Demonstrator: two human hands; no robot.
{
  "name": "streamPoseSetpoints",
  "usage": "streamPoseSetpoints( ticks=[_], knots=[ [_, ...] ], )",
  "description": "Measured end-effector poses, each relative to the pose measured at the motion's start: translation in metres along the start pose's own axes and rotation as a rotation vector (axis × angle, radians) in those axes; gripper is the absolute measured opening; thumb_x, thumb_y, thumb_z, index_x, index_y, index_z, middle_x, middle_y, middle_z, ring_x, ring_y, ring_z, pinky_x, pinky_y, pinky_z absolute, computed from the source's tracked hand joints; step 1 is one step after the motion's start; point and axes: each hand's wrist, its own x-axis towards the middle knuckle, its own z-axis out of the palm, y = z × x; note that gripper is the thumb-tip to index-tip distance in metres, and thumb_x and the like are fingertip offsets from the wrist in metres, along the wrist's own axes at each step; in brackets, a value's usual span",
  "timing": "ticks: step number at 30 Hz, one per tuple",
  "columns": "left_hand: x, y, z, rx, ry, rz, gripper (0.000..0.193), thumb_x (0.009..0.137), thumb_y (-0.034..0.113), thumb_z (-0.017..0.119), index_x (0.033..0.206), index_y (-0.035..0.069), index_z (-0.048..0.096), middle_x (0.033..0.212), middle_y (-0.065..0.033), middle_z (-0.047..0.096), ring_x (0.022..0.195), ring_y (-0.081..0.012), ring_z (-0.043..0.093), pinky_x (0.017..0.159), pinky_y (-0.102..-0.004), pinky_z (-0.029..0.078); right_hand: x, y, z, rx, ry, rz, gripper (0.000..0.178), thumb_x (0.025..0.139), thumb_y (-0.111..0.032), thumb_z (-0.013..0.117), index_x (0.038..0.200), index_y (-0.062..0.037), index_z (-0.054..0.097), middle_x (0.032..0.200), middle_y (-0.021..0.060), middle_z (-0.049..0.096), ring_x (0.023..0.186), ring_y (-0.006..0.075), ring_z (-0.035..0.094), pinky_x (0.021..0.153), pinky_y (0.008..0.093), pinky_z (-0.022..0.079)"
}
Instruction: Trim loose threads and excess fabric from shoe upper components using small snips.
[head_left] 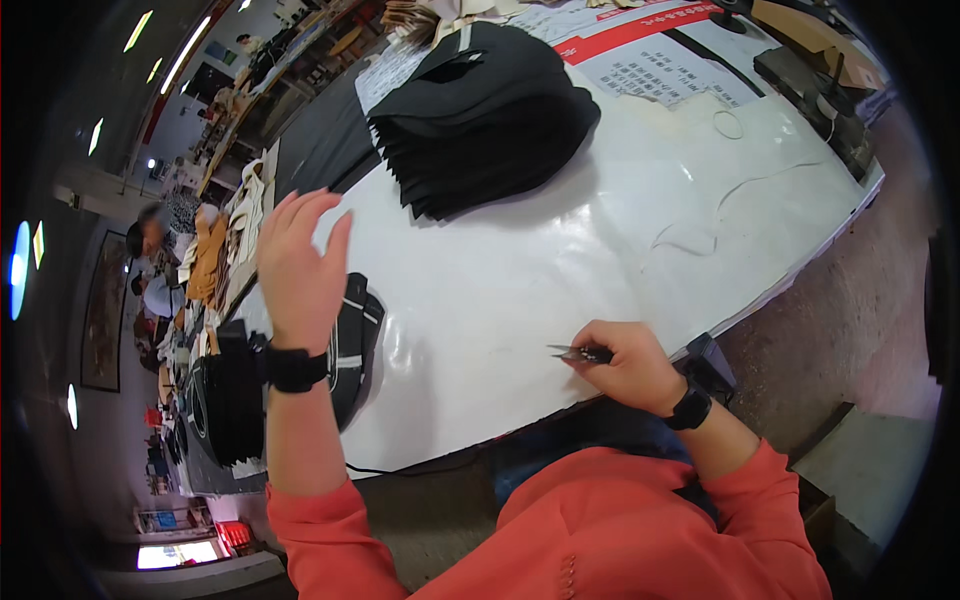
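Observation:
My left hand (303,268) is raised over the left side of the white-covered table (480,290), fingers stretched and thumb apart, holding nothing. Close beside its wrist lies a black fabric piece with pale stripes (352,345), partly hidden by my forearm. In my right hand (640,370), near the table's front edge, is a small pair of thread snips (582,353), with the pointed blades facing left. A thick folded stack of black fabric pieces (485,125) sits at the far middle of the table, touched by neither hand.
Another black pile (225,410) lies at the left edge beyond my forearm. Thread scraps (690,240) are scattered on the right side. A dark metal device (825,110) and a cardboard box (815,40) stand at the far right. People (155,235) are at the far left.

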Motion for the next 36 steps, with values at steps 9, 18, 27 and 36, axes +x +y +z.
streamPoseSetpoints(
  ticks=[9,18,27,36],
  knots=[
    [0.094,0.085,0.102,-0.196,0.129,0.044,0.019,0.093,0.024,0.072,0.099,0.006,0.074,0.102,-0.0107,0.075,0.091,-0.0332,0.071,0.080,-0.0408,0.056,0.000,0.010,0.003,-0.033,0.019,-0.129,0.013,0.086,-0.012,0.076,0.095,-0.0049,0.070,0.079,0.0119,0.069,0.070,0.0265,0.067,0.064,0.0349,0.053],
    [0.112,0.109,0.134,0.107,-0.059,-0.010,0.030,0.094,0.019,0.066,0.124,0.017,0.067,0.097,-0.0103,0.075,0.085,-0.0328,0.072,0.074,-0.0438,0.057,-0.002,0.009,-0.001,-0.051,0.013,-0.146,0.012,0.087,-0.017,0.072,0.095,-0.0082,0.070,0.082,0.0110,0.071,0.075,0.0324,0.069,0.066,0.0409,0.054],
    [0.120,0.037,0.139,-0.486,0.078,-0.369,0.021,0.100,0.019,0.058,0.106,0.001,0.067,0.095,-0.0239,0.070,0.092,-0.0460,0.067,0.077,-0.0502,0.051,0.000,0.007,0.000,-0.060,0.015,-0.165,0.012,0.087,-0.016,0.073,0.095,-0.0079,0.070,0.082,0.0115,0.071,0.075,0.0329,0.069,0.066,0.0410,0.054],
    [0.064,0.021,0.055,-0.266,0.308,-0.318,0.029,0.103,0.012,0.059,0.128,-0.003,0.062,0.110,-0.0221,0.073,0.101,-0.0319,0.073,0.086,-0.0377,0.055,0.000,0.008,0.001,-0.019,0.020,-0.094,0.012,0.086,-0.013,0.075,0.094,-0.0057,0.070,0.079,0.0132,0.070,0.071,0.0313,0.068,0.065,0.0373,0.053]
  ],
)
